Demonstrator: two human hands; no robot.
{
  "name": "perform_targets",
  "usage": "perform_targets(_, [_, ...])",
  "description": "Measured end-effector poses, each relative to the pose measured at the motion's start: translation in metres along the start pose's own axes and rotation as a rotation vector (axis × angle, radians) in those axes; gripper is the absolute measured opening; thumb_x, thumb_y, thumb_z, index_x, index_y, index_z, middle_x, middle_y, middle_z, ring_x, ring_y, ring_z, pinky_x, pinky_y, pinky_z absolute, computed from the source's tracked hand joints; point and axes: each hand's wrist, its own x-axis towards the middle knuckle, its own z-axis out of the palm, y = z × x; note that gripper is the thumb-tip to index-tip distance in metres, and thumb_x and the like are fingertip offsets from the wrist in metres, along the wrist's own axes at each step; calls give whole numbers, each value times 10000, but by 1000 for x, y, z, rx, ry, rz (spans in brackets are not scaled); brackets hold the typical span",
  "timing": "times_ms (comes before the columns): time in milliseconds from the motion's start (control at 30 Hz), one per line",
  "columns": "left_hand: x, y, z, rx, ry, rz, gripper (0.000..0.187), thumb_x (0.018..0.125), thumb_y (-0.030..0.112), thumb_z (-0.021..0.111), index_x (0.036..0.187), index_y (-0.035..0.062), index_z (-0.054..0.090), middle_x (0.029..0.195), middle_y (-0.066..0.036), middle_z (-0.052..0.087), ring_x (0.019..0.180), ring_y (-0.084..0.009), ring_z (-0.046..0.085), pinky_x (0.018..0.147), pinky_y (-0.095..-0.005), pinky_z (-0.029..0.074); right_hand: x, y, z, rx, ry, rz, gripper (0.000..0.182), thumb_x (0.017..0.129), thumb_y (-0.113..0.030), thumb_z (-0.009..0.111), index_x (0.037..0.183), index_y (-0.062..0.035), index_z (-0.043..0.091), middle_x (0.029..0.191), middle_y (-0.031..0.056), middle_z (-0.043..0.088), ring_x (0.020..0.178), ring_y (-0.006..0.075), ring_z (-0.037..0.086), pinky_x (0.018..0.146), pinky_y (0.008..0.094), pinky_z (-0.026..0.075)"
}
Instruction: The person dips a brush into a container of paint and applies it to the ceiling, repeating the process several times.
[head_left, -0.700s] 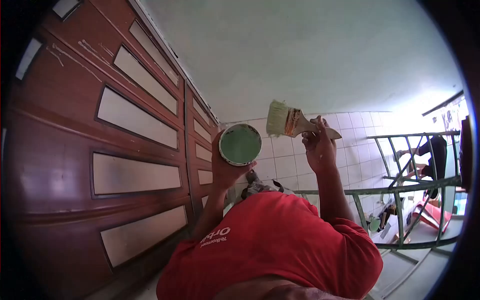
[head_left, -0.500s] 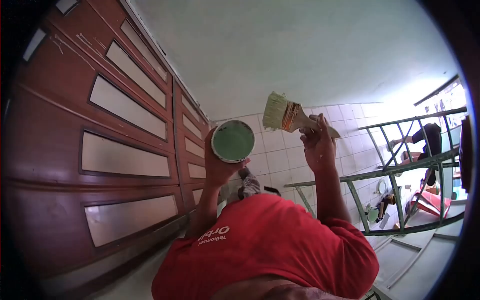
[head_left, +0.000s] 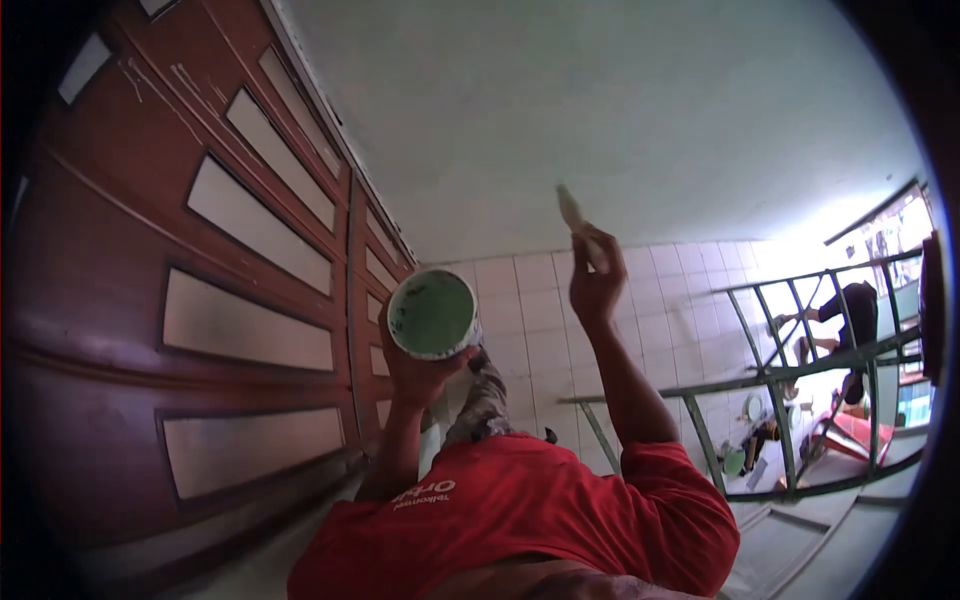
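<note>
My left hand [head_left: 413, 376] is wrapped around a white paint tub [head_left: 440, 355], its open mouth turned toward me. Green paint [head_left: 436, 312] lies inside, with dark smears along the inner wall. In my right hand [head_left: 600, 283] is a paintbrush [head_left: 571, 208], gripped by the handle and pointing upward. Its bristles now show edge-on, slightly blurred, and overlap the pale green wall [head_left: 640, 120] in this view. The brush is up and to the right of the tub.
A reddish-brown panelled door [head_left: 110, 330] fills the left side. White tiles [head_left: 530, 330] run below the green wall. On the right stands a green metal ladder [head_left: 690, 387], with another person [head_left: 855, 315] beyond it. A container of green paint [head_left: 735, 462] is low behind the rungs.
The brush has turned from broadside to edge-on, and my right hand has shifted left. The tub has moved left and down in view, showing more inner wall; my head view has shifted too.
</note>
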Motion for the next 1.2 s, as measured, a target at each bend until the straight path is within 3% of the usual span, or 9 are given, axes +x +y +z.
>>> perform_targets(300, [72, -14, -30, 217, 111, -38, 1148, 575, 185, 1001, 1470, 44, 295, 1368, -155, 521, 1226, -274, 578, 996, -428, 532, 169, 77, 267, 48, 164, -546, 220, 836, 25, 726, 1017, -90, 679, 1113, 158, 648, 974, 362, 666, 769, 432, 563])
perform_targets(467, [86, -17, -42, 367, 142, -162, 1221, 564, 154, 1007, 1507, 69, 236, 1407, -161, 480, 1268, -282, 540, 1040, -432, 506, 118, 144, 386, 78, 63, -511, 255, 854, -11, 700, 1094, -93, 677, 1097, 161, 635, 928, 366, 647, 721, 439, 556])
perform_targets(500, [90, -21, -45, 408, 134, -184, 1231, 562, 158, 1009, 1508, 70, 226, 1410, -161, 477, 1271, -279, 536, 1051, -433, 497, 68, 189, 425, 451, -295, 155, 173, 889, -30, 665, 1045, -104, 679, 1068, 151, 657, 967, 335, 648, 745, 424, 567])
perform_targets(533, [91, -24, -48, 446, 124, -211, 1241, 560, 162, 1011, 1509, 71, 216, 1413, -160, 474, 1274, -277, 532, 1062, -434, 488, 51, 178, 417, 3, -203, -410, 96, 909, -81, 650, 1001, -96, 674, 1072, 138, 661, 954, 330, 667, 718, 437, 577])
perform_targets(733, [104, -33, -51, 347, 140, -279, 1251, 547, 140, 1012, 1506, 72, 211, 1415, -157, 470, 1269, -270, 535, 1052, -428, 499, 0, 205, 417, 124, -700, -297, 192, 899, -89, 644, 1075, -154, 681, 1146, 81, 642, 993, 318, 680, 762, 443, 596])
perform_targets(867, [108, -18, -51, 362, 131, -298, 1230, 553, 100, 997, 1503, 73, 216, 1400, -158, 480, 1247, -271, 558, 1044, -425, 509, 134, 177, 338, 44, -600, -442, 186, 920, -81, 630, 1087, -128, 697, 1134, 84, 663, 970, 315, 684, 769, 408, 584])
perform_targets(1000, [105, -17, -55, 296, 137, -222, 1237, 553, 77, 988, 1510, 69, 205, 1377, -162, 501, 1233, -271, 572, 1032, -433, 521, 231, 110, 240, -114, -146, -621, 113, 910, -2, 668, 993, -71, 703, 1051, 110, 697, 962, 306, 701, 774, 390, 587])
perform_targets(1133, [107, -16, -50, 162, 120, -106, 1267, 529, 86, 999, 1518, 62, 206, 1356, -164, 522, 1207, -277, 589, 999, -427, 548, 247, 80, 235, -38, 174, -601, 114, 901, -13, 674, 1000, -66, 691, 1011, 114, 680, 969, 320, 669, 775, 406, 564])
perform_targets(1200, [105, -18, -44, 105, 102, -92, 1267, 523, 91, 1002, 1517, 59, 217, 1355, -164, 524, 1198, -279, 596, 988, -424, 554, 220, 102, 261, -22, 69, -572, 127, 900, 13, 644, 994, -63, 683, 1002, 123, 671, 952, 334, 653, 790, 434, 548])
